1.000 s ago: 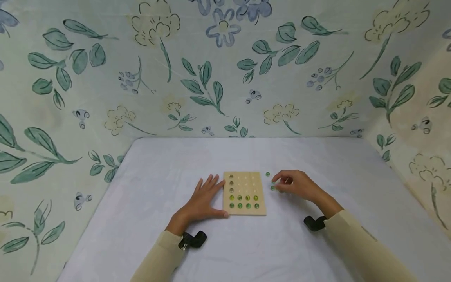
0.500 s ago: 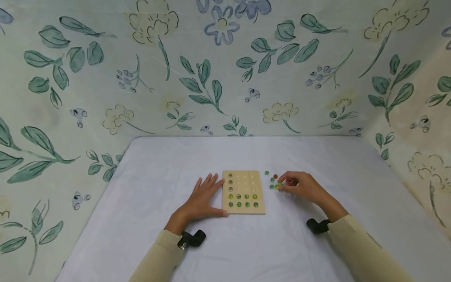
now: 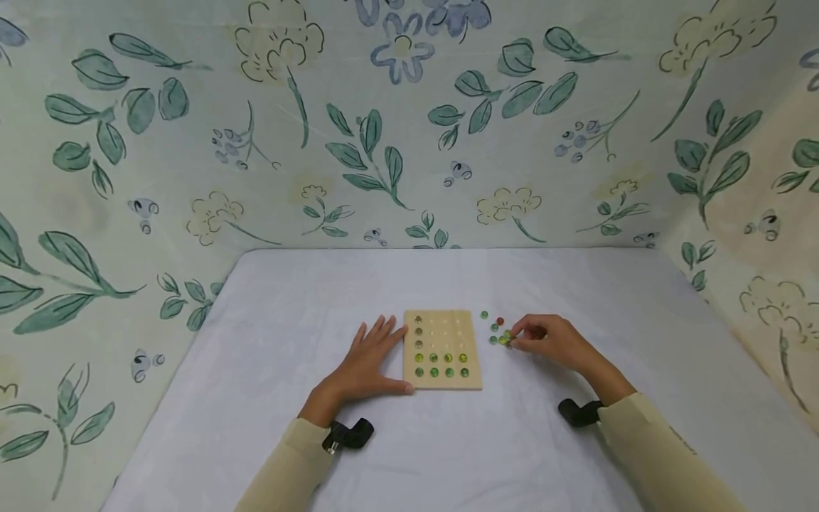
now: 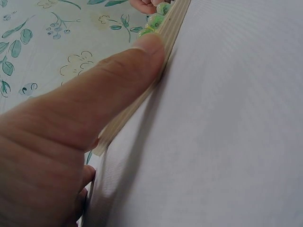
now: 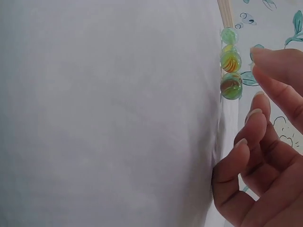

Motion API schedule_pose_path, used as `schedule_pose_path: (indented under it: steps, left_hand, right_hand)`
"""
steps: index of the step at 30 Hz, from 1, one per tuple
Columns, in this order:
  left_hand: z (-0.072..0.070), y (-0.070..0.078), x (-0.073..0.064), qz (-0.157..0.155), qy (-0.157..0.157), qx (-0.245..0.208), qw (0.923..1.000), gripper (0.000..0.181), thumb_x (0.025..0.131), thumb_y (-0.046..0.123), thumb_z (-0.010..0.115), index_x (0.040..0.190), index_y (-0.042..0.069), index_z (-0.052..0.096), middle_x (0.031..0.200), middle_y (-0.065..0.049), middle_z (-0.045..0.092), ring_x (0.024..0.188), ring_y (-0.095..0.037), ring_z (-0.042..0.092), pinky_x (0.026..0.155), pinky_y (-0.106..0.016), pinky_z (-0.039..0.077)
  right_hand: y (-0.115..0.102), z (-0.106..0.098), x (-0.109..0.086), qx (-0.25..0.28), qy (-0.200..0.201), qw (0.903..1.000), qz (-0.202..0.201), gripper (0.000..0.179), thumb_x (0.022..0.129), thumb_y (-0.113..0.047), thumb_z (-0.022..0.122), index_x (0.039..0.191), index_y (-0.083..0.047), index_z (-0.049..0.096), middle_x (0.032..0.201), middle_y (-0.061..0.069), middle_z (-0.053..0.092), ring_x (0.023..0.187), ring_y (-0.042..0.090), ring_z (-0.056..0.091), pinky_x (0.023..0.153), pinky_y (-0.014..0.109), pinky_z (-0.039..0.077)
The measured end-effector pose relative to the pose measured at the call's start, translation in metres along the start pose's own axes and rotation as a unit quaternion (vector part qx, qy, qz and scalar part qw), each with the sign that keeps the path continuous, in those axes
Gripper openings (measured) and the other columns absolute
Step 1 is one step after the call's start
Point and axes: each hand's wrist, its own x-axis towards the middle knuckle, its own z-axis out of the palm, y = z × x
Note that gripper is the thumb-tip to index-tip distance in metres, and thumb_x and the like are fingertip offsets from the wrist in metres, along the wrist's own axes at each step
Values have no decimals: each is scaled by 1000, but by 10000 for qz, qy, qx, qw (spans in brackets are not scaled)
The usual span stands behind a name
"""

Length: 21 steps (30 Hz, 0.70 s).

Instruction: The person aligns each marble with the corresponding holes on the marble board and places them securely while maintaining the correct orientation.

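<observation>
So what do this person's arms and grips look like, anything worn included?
The left sleeve and right sleeve are long and pale beige; the right one bears a small dark marking, too small to read. Each wrist carries a black, angled device, the left with a silvery part. The left grip and right grip wear no gloves.

Right hand (image 3: 549, 340) shifted rightward; red marble (image 3: 500, 321), yellow-green marbles (image 3: 502, 340) uncovered.

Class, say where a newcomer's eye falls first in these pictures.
Probably the flowered backdrop, filling the head view's upper part. Below, green and yellow marbles sit in rows on a wooden board touched by the left hand. Right of the board, loose marbles, one red, lie by the right hand.
</observation>
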Motion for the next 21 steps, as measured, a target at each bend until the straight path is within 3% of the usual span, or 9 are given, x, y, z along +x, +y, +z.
schedule_pose_path:
  steps: [21]
  left_hand:
    - [-3,3,-2,26,-25,-22,10000,113,67,75,69,155,23,22,161,-4,11,148,-19,-2,117,-43,-8]
  right_hand:
    - [2,2,-2,22,-209,9998,49,14,82,-15,77,95,-14,73,77,1,53,73,19,47,59,25,39]
